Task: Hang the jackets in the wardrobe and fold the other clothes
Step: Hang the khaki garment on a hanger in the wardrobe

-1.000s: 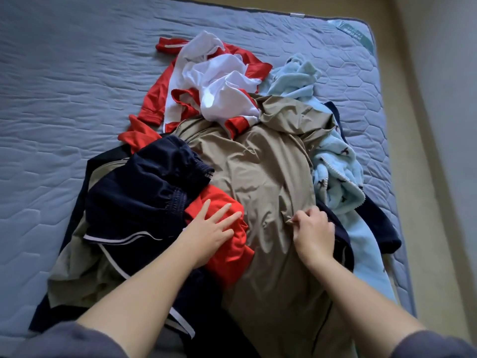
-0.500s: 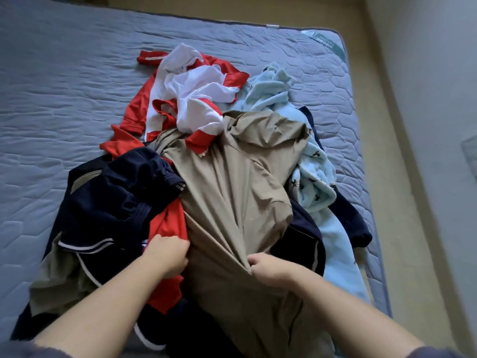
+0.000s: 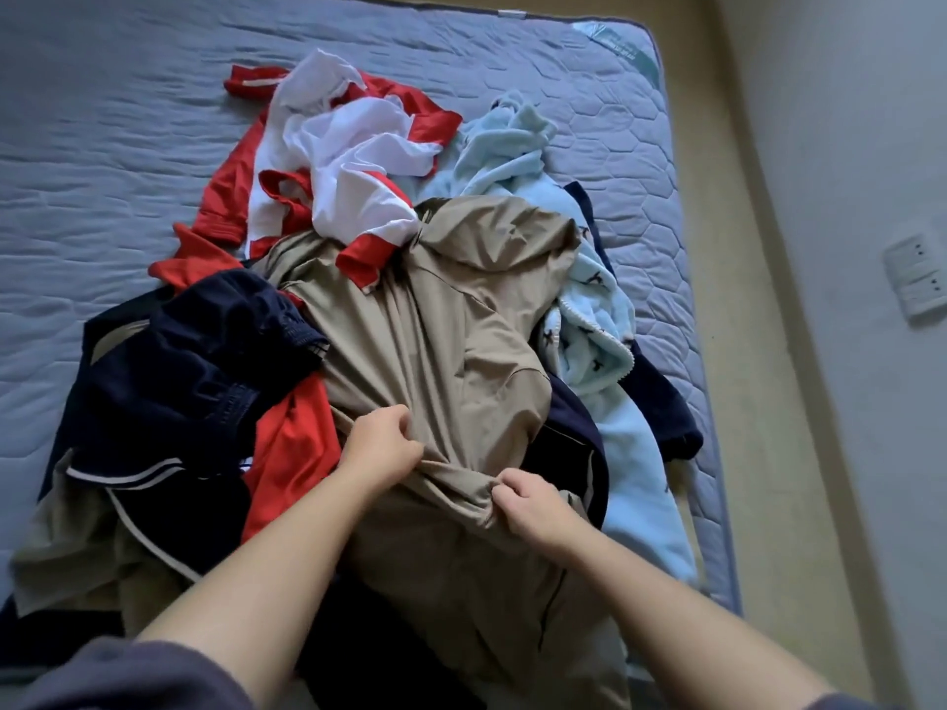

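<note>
A heap of clothes lies on the grey quilted mattress. On top, in the middle, spreads a beige jacket. My left hand and my right hand both grip bunched fabric of this beige jacket near its lower middle, close together. To the left lies a dark navy garment with white piping, with a red garment beside it. A red and white top sits at the far side of the heap. A light blue fleece lies along the right.
The mattress's right edge runs along a beige floor strip and a grey wall with a socket plate. Bare mattress shows to the left and far side of the heap. No wardrobe is in view.
My left hand left the red garment and closed on the beige jacket. My right hand slid nearer along the jacket, and the fabric has bunched between both hands.
</note>
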`<state>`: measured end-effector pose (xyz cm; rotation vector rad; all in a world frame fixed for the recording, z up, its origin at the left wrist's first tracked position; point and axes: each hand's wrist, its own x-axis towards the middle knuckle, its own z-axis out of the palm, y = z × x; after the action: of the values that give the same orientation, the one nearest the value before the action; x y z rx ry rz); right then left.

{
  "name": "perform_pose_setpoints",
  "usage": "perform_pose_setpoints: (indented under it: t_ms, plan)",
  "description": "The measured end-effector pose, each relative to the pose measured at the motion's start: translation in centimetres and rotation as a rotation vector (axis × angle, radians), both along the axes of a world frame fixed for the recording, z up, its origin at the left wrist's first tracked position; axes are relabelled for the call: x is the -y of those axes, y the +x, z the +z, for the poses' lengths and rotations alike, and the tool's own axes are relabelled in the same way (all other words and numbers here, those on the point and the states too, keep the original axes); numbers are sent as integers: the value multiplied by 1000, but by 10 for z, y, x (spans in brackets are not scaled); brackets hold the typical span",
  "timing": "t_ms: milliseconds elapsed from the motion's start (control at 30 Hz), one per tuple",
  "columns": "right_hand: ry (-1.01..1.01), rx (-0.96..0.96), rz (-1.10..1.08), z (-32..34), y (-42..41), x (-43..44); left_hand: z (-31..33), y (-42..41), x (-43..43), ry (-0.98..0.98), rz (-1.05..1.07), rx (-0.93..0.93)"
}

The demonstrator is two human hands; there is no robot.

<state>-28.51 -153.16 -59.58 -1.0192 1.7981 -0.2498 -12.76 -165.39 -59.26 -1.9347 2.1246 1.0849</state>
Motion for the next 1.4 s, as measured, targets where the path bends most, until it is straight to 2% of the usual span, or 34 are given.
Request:
perform_pose_setpoints:
  t_ms: [100,133,200,267,333,433,533,633,767,900,1067,1267,1400]
  plan:
    - [105,119,-530,-4,0,1,0,4,5,-58,365,-263]
    - [172,148,-607,-3,0,2,1,3,4,-36,466,-344]
    - [270,229,-572,-4,3,4,6,0,-3,78,553,-515]
    - [305,395,-578,3,9,9,11,0,-9,163,548,-594]
    - [247,479,-628,16,14,20,22,7,-10,180,493,-525]
    - [58,500,-719,45,9,44,53,24,-2,154,338,-401]
    - [-69,483,-787,84,-2,61,95,32,0,185,217,-445]
    - [-96,463,-799,134,-8,61,144,32,-4,219,167,-492]
    - [-185,533,-789,229,-10,63,213,36,6,70,226,-536]
    - [-371,606,-757,335,-9,68,289,44,14,-6,244,-542]
    - [-554,700,-733,454,-1,60,386,37,10,-69,361,-749]
    - [-707,916,-597,556,9,30,471,45,-3,-167,501,-803]
    - [-861,1011,-467,605,24,17,500,47,-34,-223,410,-897]
